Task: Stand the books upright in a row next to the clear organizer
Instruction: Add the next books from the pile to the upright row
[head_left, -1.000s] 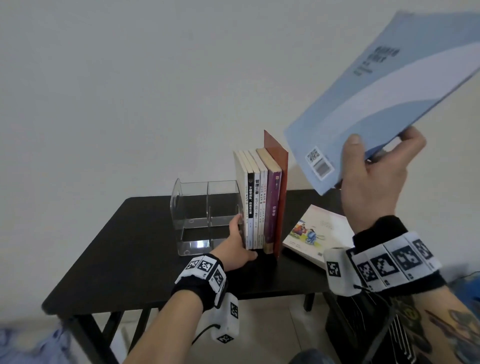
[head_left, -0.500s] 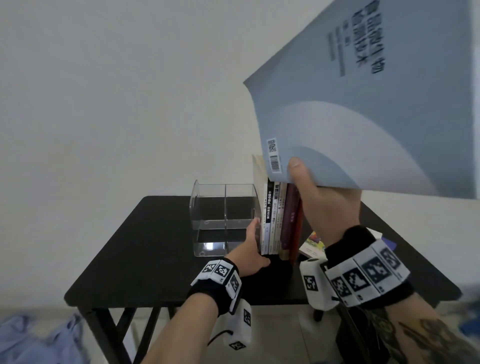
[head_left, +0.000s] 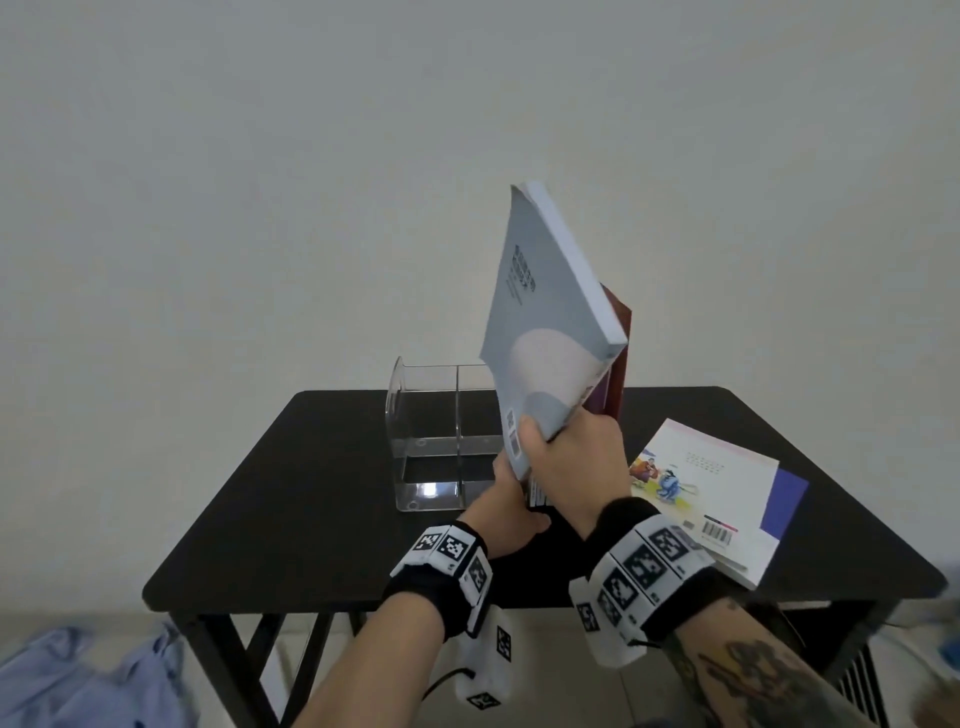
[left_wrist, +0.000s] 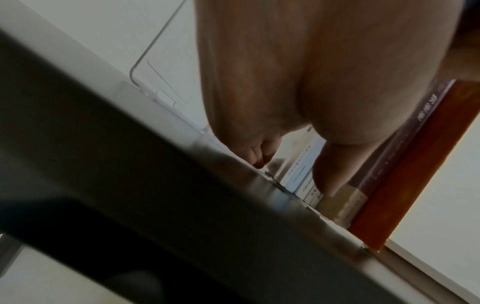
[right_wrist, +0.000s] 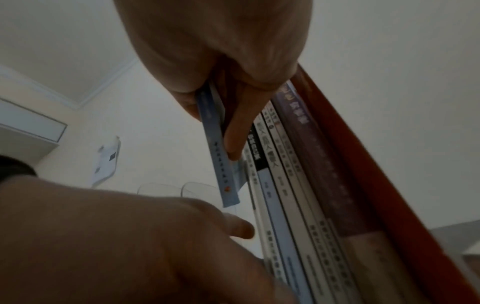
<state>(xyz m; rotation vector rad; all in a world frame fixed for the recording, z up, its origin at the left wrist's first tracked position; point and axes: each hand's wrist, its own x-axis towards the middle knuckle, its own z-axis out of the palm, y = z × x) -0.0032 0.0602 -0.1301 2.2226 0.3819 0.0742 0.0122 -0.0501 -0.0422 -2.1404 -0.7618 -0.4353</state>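
Note:
My right hand (head_left: 558, 457) pinches the lower corner of a thin blue-grey book (head_left: 550, 322), thumb on its cover. The book stands almost upright, tilted right, above the left end of the row of upright books (right_wrist: 285, 205) and hides most of it. A tall red book (head_left: 621, 358) ends the row on the right. My left hand (head_left: 506, 506) rests against the row's left end beside the clear organizer (head_left: 431, 441), its thumb (left_wrist: 335, 170) pressing the spines. The blue-grey book's spine (right_wrist: 218, 156) hangs just left of the row.
The black table (head_left: 311, 493) stands against a plain wall. An illustrated book (head_left: 701, 483) lies flat at the right, on top of a purple book (head_left: 787, 499). Blue cloth (head_left: 88, 680) lies on the floor to the left.
My right hand has brought the blue-grey book down from high in front of the camera to the row, turning it nearly upright. The left hand stays at the row.

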